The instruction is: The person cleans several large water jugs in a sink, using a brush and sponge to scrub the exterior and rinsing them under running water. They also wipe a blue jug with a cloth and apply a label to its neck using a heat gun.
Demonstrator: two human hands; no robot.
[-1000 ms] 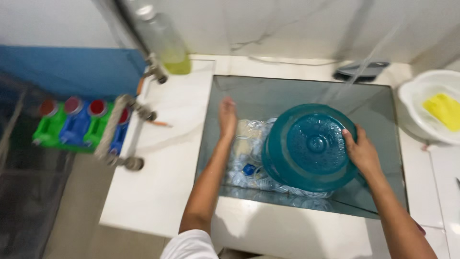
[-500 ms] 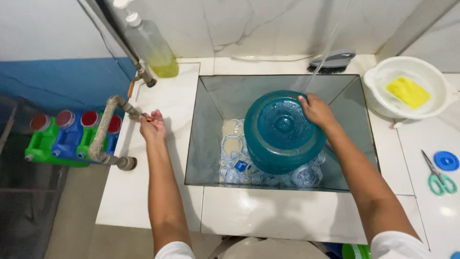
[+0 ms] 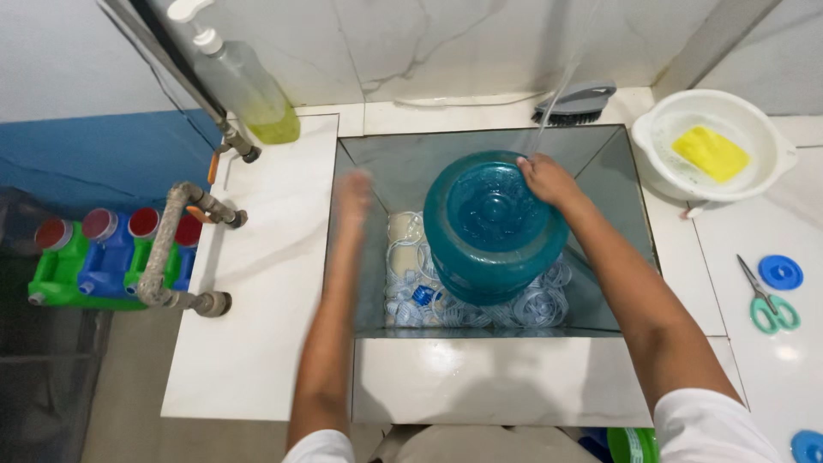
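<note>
A large teal water jug (image 3: 493, 225) stands bottom-up in the deep square sink (image 3: 390, 159), on top of several clear plastic bottles (image 3: 420, 287). My right hand (image 3: 549, 180) grips the jug's upper right edge, where a thin stream of water (image 3: 557, 94) falls from above. My left hand (image 3: 353, 193) is blurred, fingers apart, empty, over the sink's left edge.
A pipe with a valve (image 3: 184, 244) and a soap dispenser bottle (image 3: 249, 90) stand at the left of the counter. A brush (image 3: 576, 101) lies behind the sink. At the right are a white bowl (image 3: 660, 150) with a yellow sponge (image 3: 711, 153), scissors (image 3: 767, 300) and blue caps (image 3: 780, 272).
My left hand has left the pipe valve and swung right, back over the sink's left edge. My right hand still holds the jug, which has tilted more upright.
</note>
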